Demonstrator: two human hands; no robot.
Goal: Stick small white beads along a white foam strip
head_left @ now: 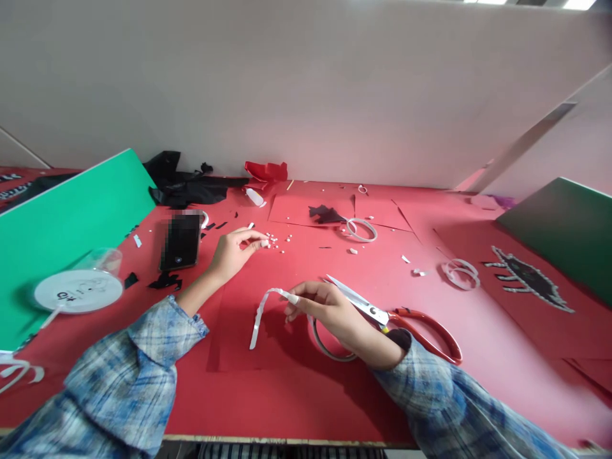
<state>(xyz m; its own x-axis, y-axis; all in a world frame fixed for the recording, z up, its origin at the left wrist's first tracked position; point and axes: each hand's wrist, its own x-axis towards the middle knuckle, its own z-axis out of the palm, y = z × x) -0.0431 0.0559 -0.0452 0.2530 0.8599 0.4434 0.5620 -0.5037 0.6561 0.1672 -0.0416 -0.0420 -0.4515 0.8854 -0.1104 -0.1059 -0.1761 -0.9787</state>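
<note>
My right hand [329, 312] pinches one end of a white paper strip [261, 315], which curls down to the red table [296, 395]. Under that wrist lies a roll of tape [321, 341], and red-handled scissors [406, 319] rest just to the right. My left hand [236, 250] reaches forward, its fingertips pinched on a small white piece [264, 243] beside several tiny white bits [280, 242] scattered on the table. Both arms wear blue plaid sleeves.
A phone [180, 241] lies left of my left hand. A clear cup with a white lid [79, 287] sits on a green board [62, 223]. Black scraps [191, 185], red cloth [266, 170], tape rings [362, 229] [461, 273], a black spider cutout [528, 279] and a dark green board [568, 229] lie about.
</note>
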